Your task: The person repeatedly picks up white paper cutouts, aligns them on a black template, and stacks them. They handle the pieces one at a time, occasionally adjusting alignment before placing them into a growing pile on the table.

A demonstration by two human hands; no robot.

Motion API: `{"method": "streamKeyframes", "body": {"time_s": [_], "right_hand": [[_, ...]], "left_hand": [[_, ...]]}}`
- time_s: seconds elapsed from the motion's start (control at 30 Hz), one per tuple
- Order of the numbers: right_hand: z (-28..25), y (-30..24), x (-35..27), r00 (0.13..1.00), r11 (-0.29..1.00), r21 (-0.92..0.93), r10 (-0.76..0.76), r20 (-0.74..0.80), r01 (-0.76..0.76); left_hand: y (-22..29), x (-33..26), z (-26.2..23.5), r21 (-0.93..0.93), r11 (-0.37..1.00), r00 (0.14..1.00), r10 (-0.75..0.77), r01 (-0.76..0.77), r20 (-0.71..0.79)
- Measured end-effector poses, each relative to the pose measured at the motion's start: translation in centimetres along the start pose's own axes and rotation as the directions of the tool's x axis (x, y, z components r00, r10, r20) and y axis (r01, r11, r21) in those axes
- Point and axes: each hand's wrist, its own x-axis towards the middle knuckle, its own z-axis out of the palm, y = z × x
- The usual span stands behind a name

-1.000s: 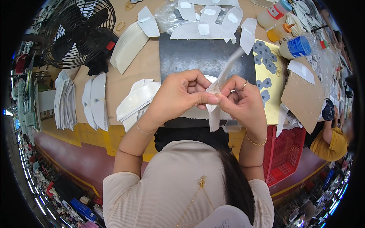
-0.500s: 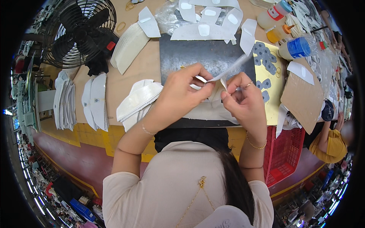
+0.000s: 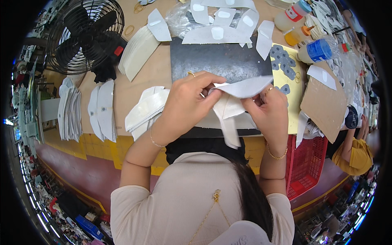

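My left hand (image 3: 191, 101) pinches the left end of a white fabric piece (image 3: 245, 87) between thumb and fingers. At its other end, my right hand (image 3: 269, 109) closes on the same piece from below, with some fingertips hidden behind it. A cream flap (image 3: 226, 107) shows under the white side, and a narrow cream strip (image 3: 231, 136) dangles toward my lap. Both hands are over the near part of a dark, scuffed metal plate (image 3: 216, 61). Left of my left wrist lies a stack of cream pieces (image 3: 145, 107).
A black fan (image 3: 85, 36) stands at the far left, near more stacks of pale pieces (image 3: 139, 53). Bottles of liquid (image 3: 316, 52) line the far right. Grey patches (image 3: 283, 61) lie on a yellow sheet (image 3: 293, 116). A red basket (image 3: 304, 167) sits below the table's right edge.
The white piece has turned from edge-on to broad side up and swung lower on the right. A cream strip now hangs below my hands. My right hand has shifted slightly down and right.
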Motion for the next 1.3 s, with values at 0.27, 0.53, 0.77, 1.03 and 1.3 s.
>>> {"method": "streamKeyframes", "body": {"time_s": [0.27,0.53,0.77,1.03,1.3], "right_hand": [[-9.3,5.6,-3.6,0.787,0.979,0.043,0.186,-0.588,-0.199],[-10.0,4.5,-4.5,0.795,0.94,0.341,0.196,-0.574,0.015],[-7.5,4.8,-4.8,0.898,0.889,0.45,0.127,-0.422,0.086],[-3.4,2.4,-1.4,0.946,0.994,0.106,0.02,-0.324,0.015],[-4.5,3.6,-0.8,0.886,0.994,0.113,0.059,-0.459,-0.007]], "left_hand": [[-3.4,0.6,-8.8,-0.084,0.97,0.893,-0.244,0.229,-0.379],[-3.6,2.1,-4.2,-0.157,0.948,0.751,-0.113,0.278,0.651],[-4.3,3.0,1.6,0.072,0.991,0.907,0.069,-0.109,0.415],[-9.9,8.9,0.5,0.469,0.879,0.98,0.162,-0.088,-0.12],[-11.1,12.7,0.2,0.634,0.764,0.985,0.171,-0.116,-0.026]]}}
